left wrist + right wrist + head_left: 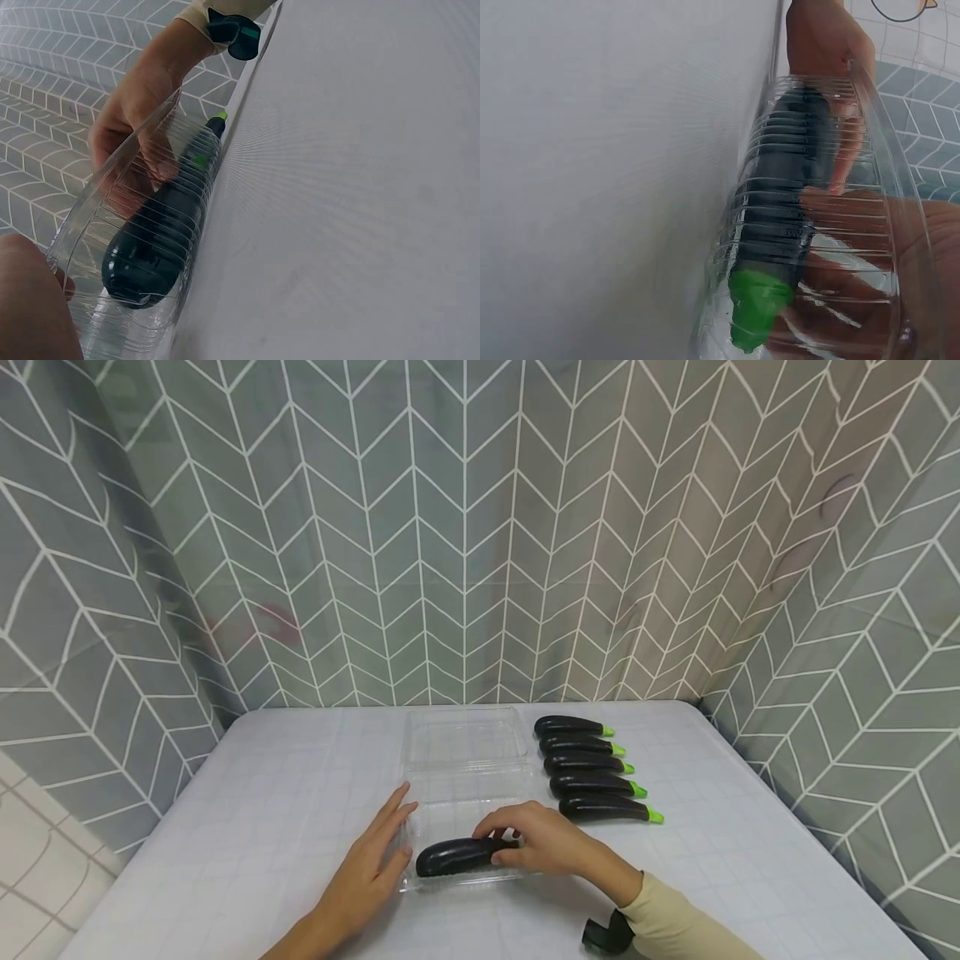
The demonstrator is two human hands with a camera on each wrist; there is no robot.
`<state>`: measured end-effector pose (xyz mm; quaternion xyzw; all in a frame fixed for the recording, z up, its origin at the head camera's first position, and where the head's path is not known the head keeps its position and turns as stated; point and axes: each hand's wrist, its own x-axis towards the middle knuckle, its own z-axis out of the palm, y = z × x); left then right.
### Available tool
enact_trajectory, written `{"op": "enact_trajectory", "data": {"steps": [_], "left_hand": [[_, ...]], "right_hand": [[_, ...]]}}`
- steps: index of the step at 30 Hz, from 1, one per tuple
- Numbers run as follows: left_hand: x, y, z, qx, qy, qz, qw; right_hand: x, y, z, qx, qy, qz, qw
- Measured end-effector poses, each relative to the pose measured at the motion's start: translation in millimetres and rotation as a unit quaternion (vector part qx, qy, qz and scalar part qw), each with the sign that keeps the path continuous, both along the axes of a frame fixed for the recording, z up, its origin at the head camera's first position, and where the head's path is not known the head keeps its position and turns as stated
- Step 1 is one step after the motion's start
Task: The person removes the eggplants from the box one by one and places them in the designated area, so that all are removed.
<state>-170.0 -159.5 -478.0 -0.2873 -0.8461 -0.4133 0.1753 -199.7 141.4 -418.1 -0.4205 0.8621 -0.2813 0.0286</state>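
Note:
A clear plastic clamshell container (pixel 450 817) lies with its lid (pixel 465 741) folded back towards the wall. In its near part a dark purple eggplant (pixel 452 857) lies lengthwise along the front side. My right hand (pixel 536 839) holds the eggplant near its stem end, fingers over the far side and thumb in front. The green cap (pixel 759 300) shows through the ribbed wall in the right wrist view. At the container's left end, my left hand (pixel 371 867) touches the rim with fingers extended. In the left wrist view, the eggplant's rounded end (pixel 142 262) points towards the left hand.
Several more eggplants (pixel 592 762) lie in a row right of the container, green caps facing right. A dark strap-like piece (pixel 609 933) is at the right sleeve. White cloth covers the table (pixel 300 777); patterned curtains (pixel 465 527) hang behind and at both sides.

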Motion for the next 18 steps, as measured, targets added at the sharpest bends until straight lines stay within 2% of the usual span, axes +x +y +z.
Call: {"op": "enact_trajectory", "data": {"steps": [7, 18], "left_hand": [[-0.3, 0.0, 0.0, 0.006, 0.004, -0.006, 1.0], [-0.5, -0.3, -0.3, 0.002, 0.005, -0.007, 1.0]], "right_hand": [[-0.6, 0.0, -0.5, -0.008, -0.009, -0.002, 0.9999], [-3.6, 1.4, -6.9, -0.043, 0.067, 0.002, 0.9968]]}}
